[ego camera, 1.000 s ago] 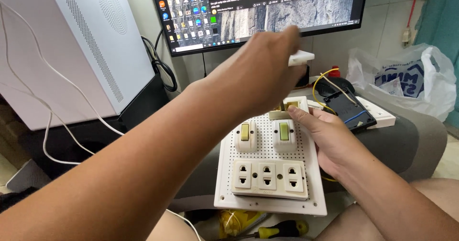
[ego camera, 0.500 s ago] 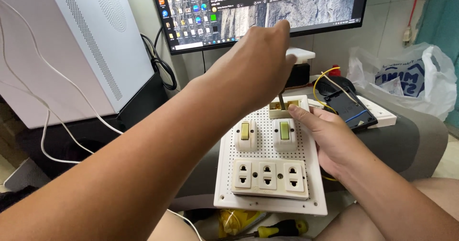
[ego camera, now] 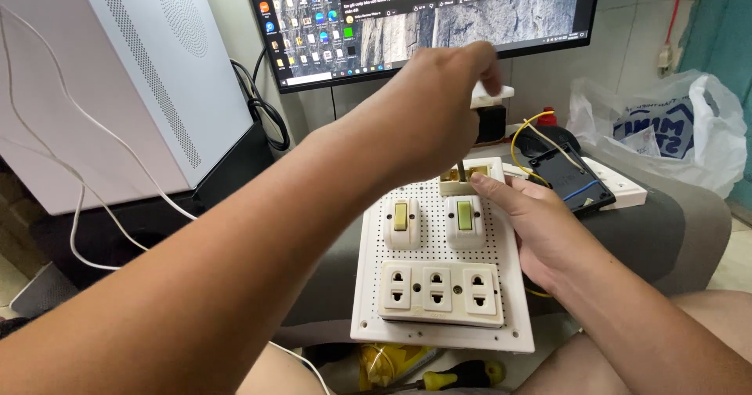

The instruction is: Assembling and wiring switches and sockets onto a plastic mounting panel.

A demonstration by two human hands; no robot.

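A cramped desk corner: a monitor (ego camera: 439, 19) glows at the back, a white computer case (ego camera: 133, 74) stands to the left with cables trailing, and a plastic bag (ego camera: 666, 129) sits at the right. A white perforated board (ego camera: 439, 285) with two switches and a triple socket strip (ego camera: 439, 292) rests on the person's lap against grey padding. The left hand (ego camera: 427, 113) is raised above the board's top edge, fingers pinched closed on a small white tool handle (ego camera: 492, 93). The right hand (ego camera: 540, 223) clasps the board's right edge. A yellow-handled screwdriver (ego camera: 462, 377) lies below, near the board's bottom edge.
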